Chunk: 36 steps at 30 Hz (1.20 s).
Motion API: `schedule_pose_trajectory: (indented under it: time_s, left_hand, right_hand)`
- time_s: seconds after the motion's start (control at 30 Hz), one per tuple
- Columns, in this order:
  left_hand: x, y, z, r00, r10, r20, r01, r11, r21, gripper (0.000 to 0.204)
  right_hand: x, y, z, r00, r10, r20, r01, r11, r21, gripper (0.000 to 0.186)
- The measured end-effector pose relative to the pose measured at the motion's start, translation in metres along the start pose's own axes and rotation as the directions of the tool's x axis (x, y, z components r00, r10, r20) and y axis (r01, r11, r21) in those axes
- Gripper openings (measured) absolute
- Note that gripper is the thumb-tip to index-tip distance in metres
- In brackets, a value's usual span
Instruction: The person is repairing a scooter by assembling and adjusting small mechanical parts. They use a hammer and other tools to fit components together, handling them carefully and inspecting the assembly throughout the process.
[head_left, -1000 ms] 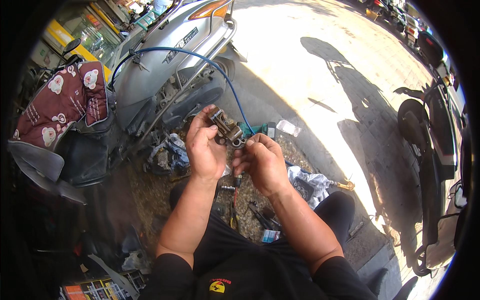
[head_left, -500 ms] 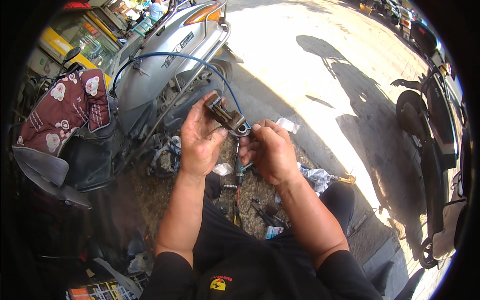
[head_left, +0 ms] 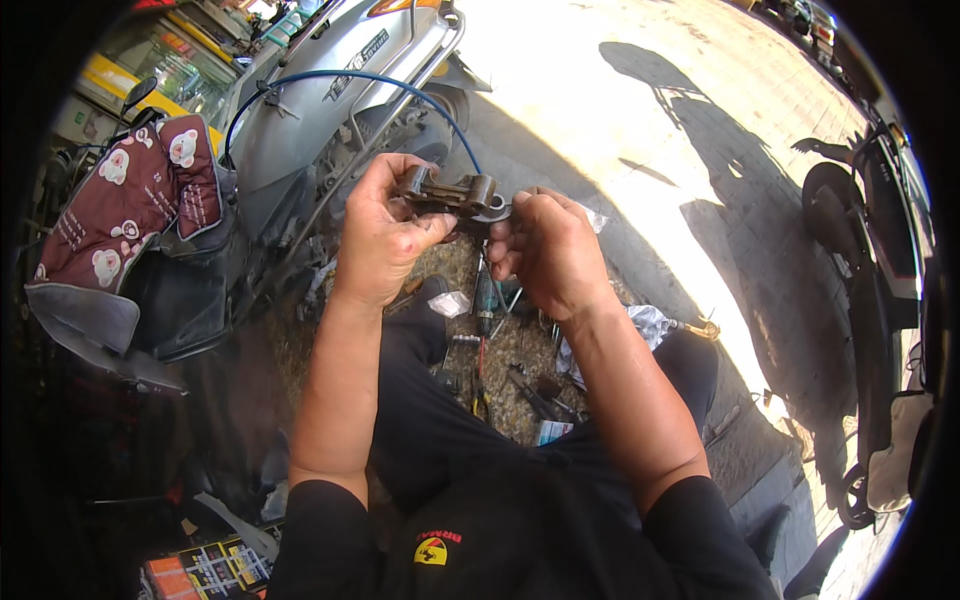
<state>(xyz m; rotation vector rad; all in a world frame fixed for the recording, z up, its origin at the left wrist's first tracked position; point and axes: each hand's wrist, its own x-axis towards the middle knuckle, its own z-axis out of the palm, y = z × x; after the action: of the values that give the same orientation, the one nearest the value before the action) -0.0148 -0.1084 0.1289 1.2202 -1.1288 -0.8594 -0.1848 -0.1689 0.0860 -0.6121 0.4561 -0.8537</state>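
My left hand (head_left: 383, 232) is closed round a dirty brown metal brake caliper (head_left: 447, 192), its thumb across the lower edge and its fingers behind. At the caliper's right end a grey metal tab (head_left: 493, 211) with a round hole sticks out. My right hand (head_left: 548, 240) pinches this tab between thumb and fingers. A blue hose (head_left: 385, 79) arcs over from the scooter and drops behind the caliper; where it ends is hidden. Below my hands, on the rough ground, lie a screwdriver-like tool (head_left: 482, 350), pliers (head_left: 482, 405) and a crumpled white wrapper (head_left: 450, 304).
A silver scooter (head_left: 300, 130) stands ahead on the left, with a maroon bear-print cover (head_left: 125, 215) nearby. Another scooter (head_left: 880, 290) is at the right edge. Dark tools (head_left: 535, 392) and a plastic-wrapped part (head_left: 650, 325) with a brass-coloured end lie by my right knee.
The caliper has turned from slanting to nearly level, and both hands have risen slightly in the picture. My right hand still grips its right end. The view has shifted a little.
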Motion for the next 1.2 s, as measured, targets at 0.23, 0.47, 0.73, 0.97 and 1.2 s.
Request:
schedule_pose_trajectory:
  time_s: [0.23, 0.47, 0.73, 0.97, 1.2]
  left_hand:
    - [0.004, 0.02, -0.014, 0.974, -0.07, 0.216, -0.043, 0.877, 0.479, 0.026]
    - [0.005, 0.025, -0.014, 0.954, -0.155, 0.258, -0.027, 0.81, 0.586, 0.018]
    - [0.001, 0.025, -0.013, 0.963, -0.045, 0.265, -0.119, 0.813, 0.57, 0.016]
    - [0.001, 0.03, -0.012, 0.949, -0.043, 0.311, -0.141, 0.827, 0.545, 0.021]
    - [0.002, 0.032, -0.011, 0.956, -0.025, 0.292, -0.138, 0.84, 0.525, 0.017]
  right_hand:
    - [0.01, -0.001, -0.003, 0.999, 0.037, 0.03, -0.035, 0.997, -0.061, 0.019]
    - [0.012, 0.005, -0.006, 0.993, 0.1, 0.07, -0.089, 0.984, -0.152, 0.017]
    - [0.011, 0.005, -0.006, 0.994, 0.083, 0.078, -0.057, 0.955, -0.292, 0.018]
    - [0.012, -0.006, -0.009, 0.983, 0.139, 0.12, -0.092, 0.937, -0.336, 0.017]
    - [0.004, -0.002, -0.001, 0.996, 0.064, 0.064, -0.042, 0.953, -0.301, 0.018]
